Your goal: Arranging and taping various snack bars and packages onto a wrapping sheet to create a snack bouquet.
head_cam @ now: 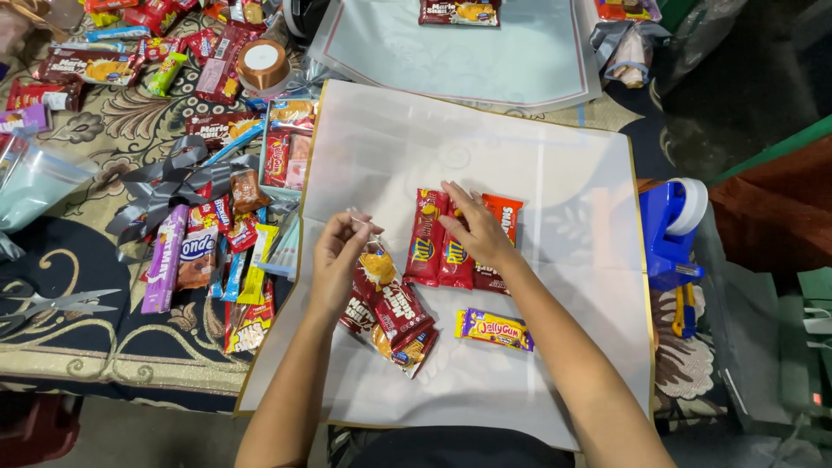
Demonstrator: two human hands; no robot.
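Left hand [336,253] fingers pinched together on a bit of clear tape, my right hand [475,227] flat and open on red cracker packs [440,241], dark red biscuit packs [388,312] just below, purple candy pack [494,329] near, all on white wrapping sheet [572,173], blue tape holder [672,227] at right.

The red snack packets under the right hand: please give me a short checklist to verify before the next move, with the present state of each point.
1. Red snack packets lie side by side on the translucent white wrapping sheet: ok.
2. Right hand rests flat on these packets: ok.
3. Left hand pinches something small and clear between its fingertips: cannot tell what it is.
4. Dark red biscuit packs lie on the sheet under the left hand: ok.
5. Purple and yellow candy packet lies apart, untouched: ok.
6. Blue tape dispenser stands at the right edge of the sheet: ok.
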